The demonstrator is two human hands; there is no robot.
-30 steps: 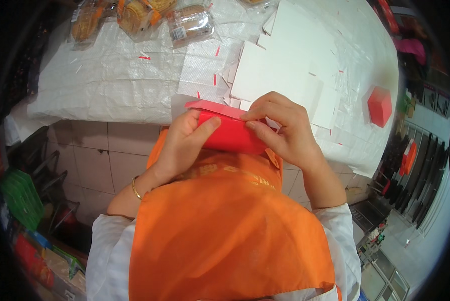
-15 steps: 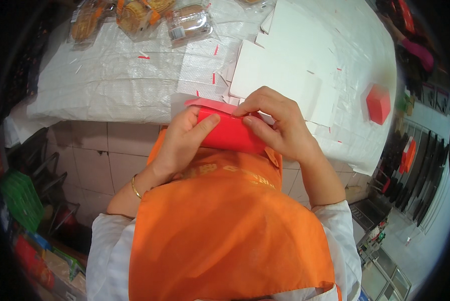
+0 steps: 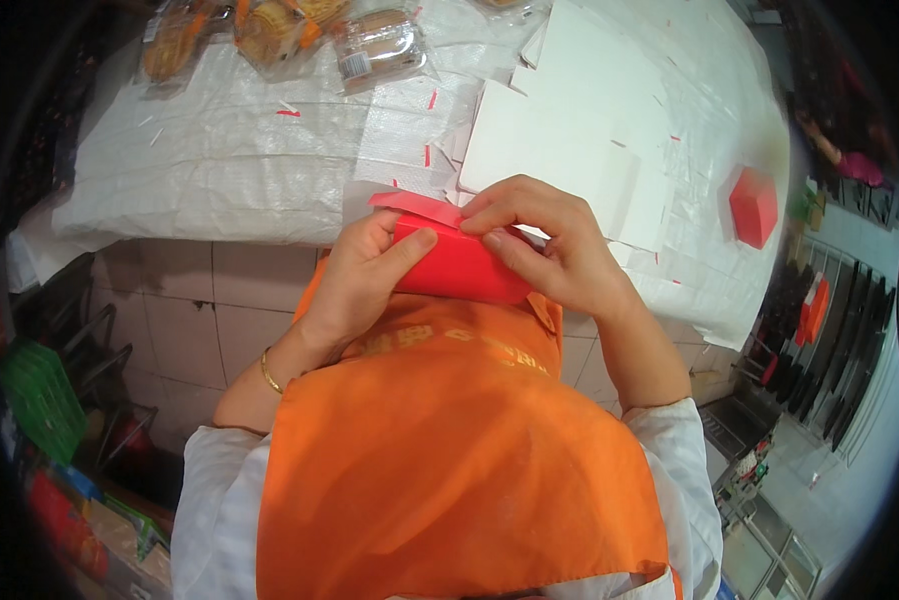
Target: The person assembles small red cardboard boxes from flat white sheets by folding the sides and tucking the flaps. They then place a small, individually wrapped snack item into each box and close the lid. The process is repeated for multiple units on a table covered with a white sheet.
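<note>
Beside the table point(image 3: 209, 180), the left hand point(image 3: 359, 280) grips a red box point(image 3: 459, 272); the right hand point(image 3: 559, 247) pinches what seems its upper flap point(image 3: 416, 206) between thumb and fingers.

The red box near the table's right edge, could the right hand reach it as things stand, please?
Probably not yet: the right hand is pinching the red carton. Once freed, its way to the red box looks open over flat white card.
</note>
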